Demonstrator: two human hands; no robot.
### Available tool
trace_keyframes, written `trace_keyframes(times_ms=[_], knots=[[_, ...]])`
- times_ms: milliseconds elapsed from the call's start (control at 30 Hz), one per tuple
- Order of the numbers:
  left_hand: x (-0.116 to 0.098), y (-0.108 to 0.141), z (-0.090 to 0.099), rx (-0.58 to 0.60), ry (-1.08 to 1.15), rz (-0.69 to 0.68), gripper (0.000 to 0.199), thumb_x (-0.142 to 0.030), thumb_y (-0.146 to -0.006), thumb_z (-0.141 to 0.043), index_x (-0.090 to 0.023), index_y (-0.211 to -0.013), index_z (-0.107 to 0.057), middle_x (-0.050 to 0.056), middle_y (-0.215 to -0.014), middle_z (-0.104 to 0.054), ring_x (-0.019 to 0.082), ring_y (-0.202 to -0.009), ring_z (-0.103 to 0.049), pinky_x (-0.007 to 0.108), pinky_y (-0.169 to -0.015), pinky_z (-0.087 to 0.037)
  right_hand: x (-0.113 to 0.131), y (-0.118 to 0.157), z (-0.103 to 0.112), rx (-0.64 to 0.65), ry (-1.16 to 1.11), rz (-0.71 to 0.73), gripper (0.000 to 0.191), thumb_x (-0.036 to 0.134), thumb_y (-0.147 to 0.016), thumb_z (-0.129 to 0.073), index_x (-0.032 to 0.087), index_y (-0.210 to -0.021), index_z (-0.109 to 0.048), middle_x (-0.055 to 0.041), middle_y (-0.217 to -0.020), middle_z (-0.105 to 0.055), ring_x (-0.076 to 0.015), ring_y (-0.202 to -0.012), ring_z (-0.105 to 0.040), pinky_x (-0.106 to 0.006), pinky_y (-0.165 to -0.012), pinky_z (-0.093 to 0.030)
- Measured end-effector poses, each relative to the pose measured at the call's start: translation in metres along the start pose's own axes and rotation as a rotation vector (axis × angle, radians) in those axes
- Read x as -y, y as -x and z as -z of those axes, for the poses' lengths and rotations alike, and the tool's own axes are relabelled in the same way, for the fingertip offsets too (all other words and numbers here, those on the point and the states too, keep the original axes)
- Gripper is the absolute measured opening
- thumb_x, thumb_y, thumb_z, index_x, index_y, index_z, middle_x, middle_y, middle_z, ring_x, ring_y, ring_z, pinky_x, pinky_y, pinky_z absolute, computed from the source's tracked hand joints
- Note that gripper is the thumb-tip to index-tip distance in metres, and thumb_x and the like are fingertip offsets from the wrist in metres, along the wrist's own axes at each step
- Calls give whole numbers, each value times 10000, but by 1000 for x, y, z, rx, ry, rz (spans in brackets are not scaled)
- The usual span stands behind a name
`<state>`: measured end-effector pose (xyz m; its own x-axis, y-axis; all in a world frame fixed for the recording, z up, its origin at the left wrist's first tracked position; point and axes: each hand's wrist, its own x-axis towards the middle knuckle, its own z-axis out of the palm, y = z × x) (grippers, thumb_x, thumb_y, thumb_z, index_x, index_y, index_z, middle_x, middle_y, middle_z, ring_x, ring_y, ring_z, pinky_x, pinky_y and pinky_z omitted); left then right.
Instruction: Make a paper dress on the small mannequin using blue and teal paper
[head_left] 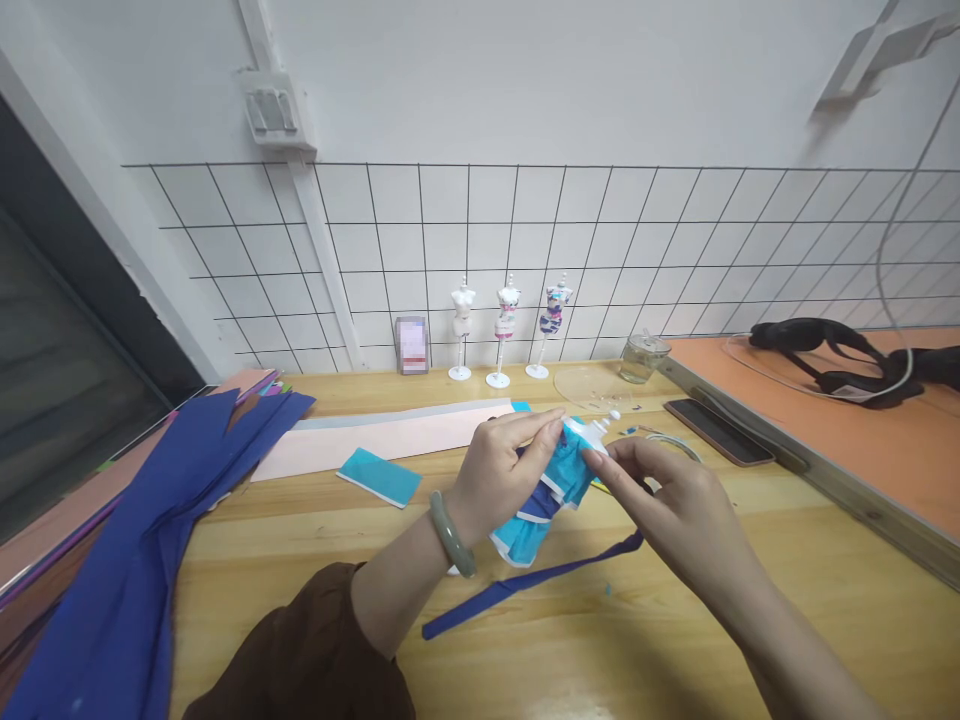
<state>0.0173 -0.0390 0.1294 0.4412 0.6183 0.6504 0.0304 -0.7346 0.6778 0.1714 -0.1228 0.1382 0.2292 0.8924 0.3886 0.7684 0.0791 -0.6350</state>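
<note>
A small white dress-form mannequin (592, 432) is tilted between my hands, its neck knob pointing to the upper right. It wears a turquoise and dark blue crepe-paper dress (564, 468) with white edges. My left hand (504, 468) pinches the dress and the mannequin's shoulder from the left. On the right, my right hand (667, 490) has its thumb pressed on the mannequin's other shoulder, the fingers curled behind. Below the dress, a narrow dark blue strip (517, 583) slants up toward my right hand; whether that hand grips its end is hidden.
Three small mannequins (503, 322) stand along the wall, beside a phone-like screen (412, 345). Blue crepe paper (150, 530) and pale pink paper (375, 438) lie left, near a turquoise piece (380, 477). A glass jar (643, 357), phone (718, 431) and black headset (832, 360) are right.
</note>
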Motion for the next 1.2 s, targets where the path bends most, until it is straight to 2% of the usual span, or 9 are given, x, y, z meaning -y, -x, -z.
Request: trace_keyframes(times_ms=[267,500,667,867,1200], knots=[[0,0,-4,-45,70,72,239,-297,-873,-516,-206,-1017,-683,39,-1026,-702,193,-964,-650,351,-875,-531,0,0,0,10,1,0,383,529,-833,-501,193,-675,-594,-8,-573,-571,-128,-526,-486,-225,-423,-373],[-2,2,-5,-66,123,165,260,-334,-820,-594,-186,-1016,-679,49,-1040,-697,192,-984,-644,330,-883,-530,2,0,1,30,-29,-11,387,532,-835,-498,187,-699,-607,-14,-588,-579,-128,-522,-484,-226,-414,-382],[-4,2,-6,-97,123,182,256,-342,-797,-621,-189,-993,-677,51,-1026,-699,194,-977,-640,326,-854,-533,4,1,0,14,-28,8,390,536,-830,-504,190,-678,-599,-6,-560,-552,-123,-508,-463,-223,-409,-373],[-4,1,-5,-58,157,221,251,-358,-798,-614,-186,-977,-650,61,-1025,-678,185,-977,-621,293,-789,-533,4,1,-1,6,-17,32,390,535,-836,-495,192,-684,-603,-9,-564,-569,-126,-503,-473,-226,-412,-365],[-3,1,-6,-24,231,250,256,-376,-818,-588,-183,-986,-599,70,-1016,-649,182,-989,-598,308,-829,-505,8,3,1,5,76,31,396,550,-836,-488,196,-698,-602,1,-577,-577,-118,-502,-460,-233,-446,-347]])
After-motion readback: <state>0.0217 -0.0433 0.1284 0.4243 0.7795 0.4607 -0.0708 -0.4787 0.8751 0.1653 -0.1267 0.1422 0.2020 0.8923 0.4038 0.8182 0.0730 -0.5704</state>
